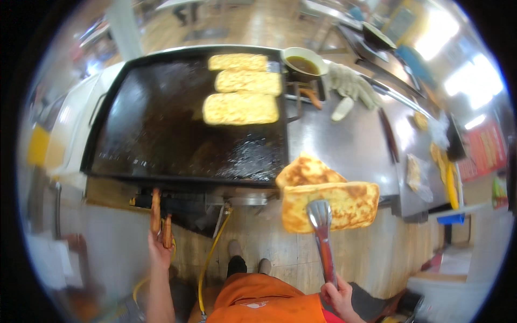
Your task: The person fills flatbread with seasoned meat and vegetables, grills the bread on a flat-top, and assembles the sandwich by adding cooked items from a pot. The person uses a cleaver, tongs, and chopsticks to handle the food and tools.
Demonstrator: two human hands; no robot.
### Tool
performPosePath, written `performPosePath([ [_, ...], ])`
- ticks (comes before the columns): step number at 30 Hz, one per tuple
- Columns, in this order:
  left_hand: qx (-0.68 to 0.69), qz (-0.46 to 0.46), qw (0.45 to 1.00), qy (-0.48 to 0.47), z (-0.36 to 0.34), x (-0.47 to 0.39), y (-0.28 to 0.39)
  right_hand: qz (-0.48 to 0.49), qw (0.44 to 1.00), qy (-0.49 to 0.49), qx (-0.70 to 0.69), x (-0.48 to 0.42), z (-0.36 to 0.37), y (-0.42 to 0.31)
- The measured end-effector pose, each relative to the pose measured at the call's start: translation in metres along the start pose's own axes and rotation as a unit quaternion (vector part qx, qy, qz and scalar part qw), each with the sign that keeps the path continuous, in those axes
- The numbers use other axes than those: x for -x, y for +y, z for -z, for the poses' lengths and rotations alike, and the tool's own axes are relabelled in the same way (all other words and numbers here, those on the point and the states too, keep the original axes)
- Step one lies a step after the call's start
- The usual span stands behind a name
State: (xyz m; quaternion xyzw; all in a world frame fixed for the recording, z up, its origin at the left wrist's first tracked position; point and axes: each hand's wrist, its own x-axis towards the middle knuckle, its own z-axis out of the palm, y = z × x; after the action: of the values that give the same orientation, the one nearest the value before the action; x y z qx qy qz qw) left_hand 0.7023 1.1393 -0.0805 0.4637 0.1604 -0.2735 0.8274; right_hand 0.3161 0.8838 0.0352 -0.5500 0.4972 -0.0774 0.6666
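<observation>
My right hand (338, 294) holds metal tongs (323, 232) with reddish-brown grips. The tongs' head lies over a browned rectangular pancake (351, 206), raised near the griddle's front right corner. Behind it a second browned pancake (309, 171) partly shows; whether the tongs pinch both is hidden. Two slim brown pieces (155, 212), looking like wooden handles, are in my left hand (160, 252), in front of the griddle's front edge. Three paler rectangular pancakes (241, 108) lie in a column on the back right of the black griddle (173, 121).
A bowl of brown liquid (303, 64) stands at the griddle's back right corner, beside cloth gloves (351, 82). The steel counter (339, 137) runs rightward, with a plastic-bagged item (415, 173) farther along. A yellow hose (213, 244) hangs below the griddle, near my feet.
</observation>
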Motion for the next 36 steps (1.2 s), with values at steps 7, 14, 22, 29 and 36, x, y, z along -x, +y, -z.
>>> performPosePath([
  [7,-0.085,-0.035,0.993,-0.076,-0.051,-0.041,0.007,-0.002,0.98,0.14,-0.145,-0.01,0.023,-0.043],
  [14,-0.103,0.143,0.984,-0.031,0.069,-0.001,-0.05,0.048,0.948,0.237,-0.209,-0.063,0.127,-0.034],
  [22,-0.206,0.234,0.944,0.109,-0.084,0.088,-0.141,0.127,0.915,0.334,-0.189,-0.191,0.355,-0.077],
  [29,-0.251,0.241,0.93,0.115,-0.144,0.11,-0.178,0.051,0.904,0.301,-0.299,-0.265,0.438,-0.115],
  [36,-0.253,0.248,0.928,0.118,-0.157,0.125,-0.194,0.129,0.97,0.178,-0.109,-0.209,0.313,-0.107],
])
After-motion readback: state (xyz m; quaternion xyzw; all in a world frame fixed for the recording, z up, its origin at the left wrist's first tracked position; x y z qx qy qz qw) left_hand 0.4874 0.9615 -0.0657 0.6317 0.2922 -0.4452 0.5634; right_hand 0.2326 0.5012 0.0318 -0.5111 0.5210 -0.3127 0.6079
